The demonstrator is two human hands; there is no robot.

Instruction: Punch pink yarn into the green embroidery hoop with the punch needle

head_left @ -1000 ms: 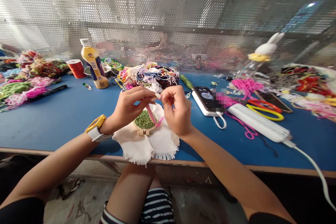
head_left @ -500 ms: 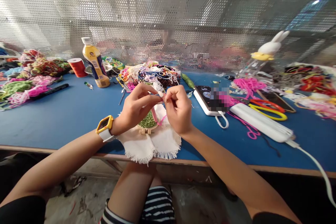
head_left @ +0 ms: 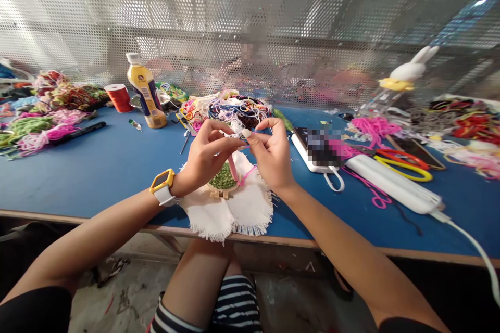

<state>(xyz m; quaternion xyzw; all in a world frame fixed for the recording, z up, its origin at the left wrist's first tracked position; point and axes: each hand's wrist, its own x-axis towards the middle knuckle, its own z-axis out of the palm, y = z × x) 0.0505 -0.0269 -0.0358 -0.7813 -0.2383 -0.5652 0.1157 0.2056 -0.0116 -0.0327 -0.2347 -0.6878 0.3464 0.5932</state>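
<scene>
Near edge: white cloth (head_left: 211, 216), edges frayed to fringe; round hoop (head_left: 219, 194) frames nubbly green stitching (head_left: 222, 178). Above, my left hand (head_left: 207, 153) and right hand (head_left: 275, 158) meet at the fingertips; can't tell what's clamped. Smooth blue table (head_left: 97, 161); far, perforated metal screen (head_left: 187, 0).

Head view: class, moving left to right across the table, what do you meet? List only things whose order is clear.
Leftmost yarn heap → red spool → yellow bottle → left hand → right hand → phone → rabbit-eared figure.
</scene>
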